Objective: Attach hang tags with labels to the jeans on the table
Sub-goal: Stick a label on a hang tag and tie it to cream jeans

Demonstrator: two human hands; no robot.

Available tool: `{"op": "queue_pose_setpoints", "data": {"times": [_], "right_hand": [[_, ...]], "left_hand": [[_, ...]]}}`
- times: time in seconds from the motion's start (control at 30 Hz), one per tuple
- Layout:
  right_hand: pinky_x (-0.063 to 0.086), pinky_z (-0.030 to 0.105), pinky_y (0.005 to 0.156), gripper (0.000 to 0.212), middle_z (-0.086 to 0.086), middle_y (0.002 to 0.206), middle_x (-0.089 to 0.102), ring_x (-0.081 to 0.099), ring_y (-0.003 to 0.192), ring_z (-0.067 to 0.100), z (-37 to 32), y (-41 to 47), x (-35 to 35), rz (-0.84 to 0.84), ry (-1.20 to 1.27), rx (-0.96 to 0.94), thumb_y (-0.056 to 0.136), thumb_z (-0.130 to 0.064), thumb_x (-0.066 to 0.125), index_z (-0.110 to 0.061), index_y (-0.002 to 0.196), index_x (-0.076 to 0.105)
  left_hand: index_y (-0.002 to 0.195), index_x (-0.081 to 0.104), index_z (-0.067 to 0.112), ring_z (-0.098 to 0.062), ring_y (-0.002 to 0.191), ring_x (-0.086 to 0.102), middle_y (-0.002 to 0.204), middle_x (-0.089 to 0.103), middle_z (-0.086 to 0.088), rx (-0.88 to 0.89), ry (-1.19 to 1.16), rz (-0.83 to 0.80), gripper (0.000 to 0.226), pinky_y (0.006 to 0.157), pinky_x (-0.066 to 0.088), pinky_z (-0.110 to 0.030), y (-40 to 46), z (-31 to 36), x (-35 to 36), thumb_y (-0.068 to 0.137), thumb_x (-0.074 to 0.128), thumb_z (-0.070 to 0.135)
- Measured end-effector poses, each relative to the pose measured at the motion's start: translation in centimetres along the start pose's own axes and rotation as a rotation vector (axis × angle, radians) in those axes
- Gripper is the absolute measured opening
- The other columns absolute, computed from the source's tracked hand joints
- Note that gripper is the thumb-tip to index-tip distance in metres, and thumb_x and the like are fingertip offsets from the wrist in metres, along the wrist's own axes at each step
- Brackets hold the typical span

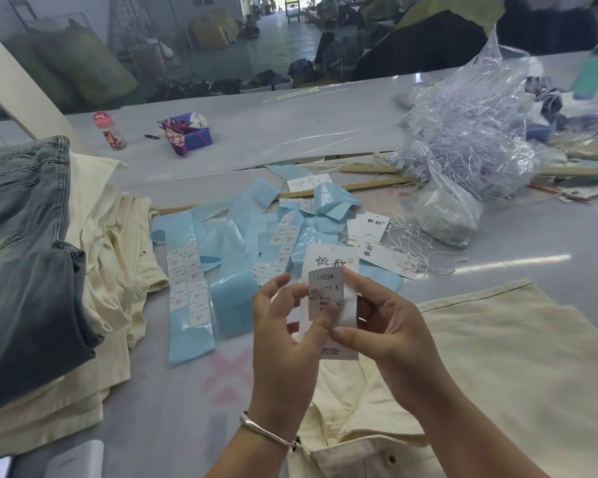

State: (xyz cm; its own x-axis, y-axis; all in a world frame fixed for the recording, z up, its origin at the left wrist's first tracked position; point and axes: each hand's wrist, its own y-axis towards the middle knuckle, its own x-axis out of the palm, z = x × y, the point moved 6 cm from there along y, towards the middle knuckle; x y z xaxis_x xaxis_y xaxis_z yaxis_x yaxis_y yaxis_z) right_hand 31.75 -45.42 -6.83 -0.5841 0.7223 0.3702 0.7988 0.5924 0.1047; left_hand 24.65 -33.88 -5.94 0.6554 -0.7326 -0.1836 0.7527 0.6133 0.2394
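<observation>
Both hands point(328, 326) pinching hang tag point(330, 267), label point(326, 291); plastic bag point(463, 132) of fasteners.

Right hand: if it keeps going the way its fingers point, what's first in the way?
The right hand points leftward at the label it already pinches; beyond that, the left hand, though depth is unclear.

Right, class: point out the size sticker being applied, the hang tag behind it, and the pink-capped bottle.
size sticker point(326, 291), head view, its printed face.
hang tag point(330, 259), head view, top part above the sticker.
pink-capped bottle point(104, 120), head view, on the cap.
</observation>
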Motion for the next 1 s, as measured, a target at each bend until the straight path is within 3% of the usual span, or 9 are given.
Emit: {"op": "queue_pose_setpoints", "data": {"times": [0.1,0.13,0.2,0.4,0.53,0.67,0.8,0.9,1.0], "right_hand": [[0.056,0.031,0.079,0.068,0.015,0.104,0.072,0.069,0.096,0.022,-0.1,0.0,-0.1,0.022,0.018,-0.021,0.067,0.009,0.07,-0.018,0.128,0.059],[0.056,0.03,0.078,0.066,0.013,0.106,0.072,0.069,0.096,0.022,-0.2,-0.1,-0.2,0.022,0.026,-0.028,0.067,0.009,0.071,-0.02,0.125,0.062],[0.056,0.03,0.077,0.062,0.014,0.108,0.072,0.069,0.096,0.023,-0.4,-0.3,0.0,0.002,0.049,-0.036,0.068,0.01,0.07,-0.02,0.123,0.065],[0.056,0.033,0.073,0.046,0.017,0.1,0.073,0.07,0.088,0.027,0.1,0.0,-0.5,0.192,0.184,0.086,0.057,-0.008,0.081,-0.009,0.103,0.074],[0.057,0.033,0.064,0.056,0.014,0.099,0.073,0.07,0.076,0.025,0.7,0.6,-2.3,0.37,0.279,0.239,0.052,-0.004,0.077,-0.009,0.106,0.069],[0.058,0.032,0.059,0.05,0.016,0.092,0.073,0.071,0.075,0.026,0.2,0.9,-3.8,0.46,0.227,0.166,0.059,0.0,0.076,-0.01,0.107,0.068],[0.059,0.038,0.069,0.029,0.014,0.085,0.074,0.069,0.073,0.023,0.7,0.8,-5.4,0.55,-0.011,0.072,0.077,0.007,0.071,-0.012,0.099,0.071],[0.058,0.043,0.074,0.019,0.011,0.087,0.074,0.068,0.075,0.025,1.8,1.6,-7.1,0.576,-0.107,0.083,0.085,-0.002,0.069,-0.016,0.097,0.073],[0.058,0.037,0.071,0.017,0.008,0.088,0.075,0.069,0.073,0.02,3.5,3.2,-9.8,0.588,-0.08,0.208,0.091,-0.007,0.063,-0.016,0.101,0.072]], "left_hand": [[0.126,0.039,0.065,-0.013,0.099,0.066,0.118,0.058,0.01,-0.045,-0.12,-0.044,0.07,0.075,0.056,-0.027,0.0,0.0,0.3,0.073,0.078,0.043],[0.136,0.027,0.064,-0.016,0.092,0.07,0.112,0.065,0.003,-0.099,-0.214,-0.078,0.088,0.073,0.058,-0.032,0.3,-0.4,0.3,0.071,0.081,0.038],[0.143,0.016,0.057,-0.022,0.087,0.072,0.099,0.073,-0.009,-0.177,-0.403,-0.138,0.102,0.071,0.058,-0.034,0.6,-0.6,0.3,0.071,0.08,0.026],[0.141,0.032,0.042,-0.024,0.092,0.07,0.097,0.073,-0.02,-0.218,-0.582,-0.212,0.089,0.076,0.056,-0.028,0.1,-0.4,1.7,0.071,0.074,0.006],[0.139,0.039,0.033,-0.021,0.086,0.07,0.086,0.073,-0.017,-0.229,-0.528,-0.297,0.086,0.076,0.054,-0.025,-0.2,-1.2,2.3,0.07,0.079,-0.001],[0.132,0.048,0.027,-0.025,0.09,0.07,0.094,0.073,-0.02,-0.343,-0.51,-0.384,0.076,0.077,0.055,-0.028,-0.2,-2.7,3.3,0.067,0.078,0.003],[0.106,0.07,0.011,-0.028,0.092,0.069,0.102,0.072,-0.02,-0.402,-0.497,-0.445,0.037,0.08,0.056,-0.034,0.4,-3.8,5.9,0.07,0.078,0.012],[0.096,0.075,0.008,-0.026,0.089,0.068,0.1,0.073,-0.018,-0.457,-0.432,-0.459,0.032,0.084,0.054,-0.039,1.1,-5.1,7.9,0.071,0.084,0.025],[0.091,0.076,0.006,-0.02,0.082,0.069,0.094,0.075,-0.015,-0.495,-0.376,-0.452,0.028,0.073,0.056,-0.028,2.1,-6.2,9.7,0.071,0.077,0.026]]}}
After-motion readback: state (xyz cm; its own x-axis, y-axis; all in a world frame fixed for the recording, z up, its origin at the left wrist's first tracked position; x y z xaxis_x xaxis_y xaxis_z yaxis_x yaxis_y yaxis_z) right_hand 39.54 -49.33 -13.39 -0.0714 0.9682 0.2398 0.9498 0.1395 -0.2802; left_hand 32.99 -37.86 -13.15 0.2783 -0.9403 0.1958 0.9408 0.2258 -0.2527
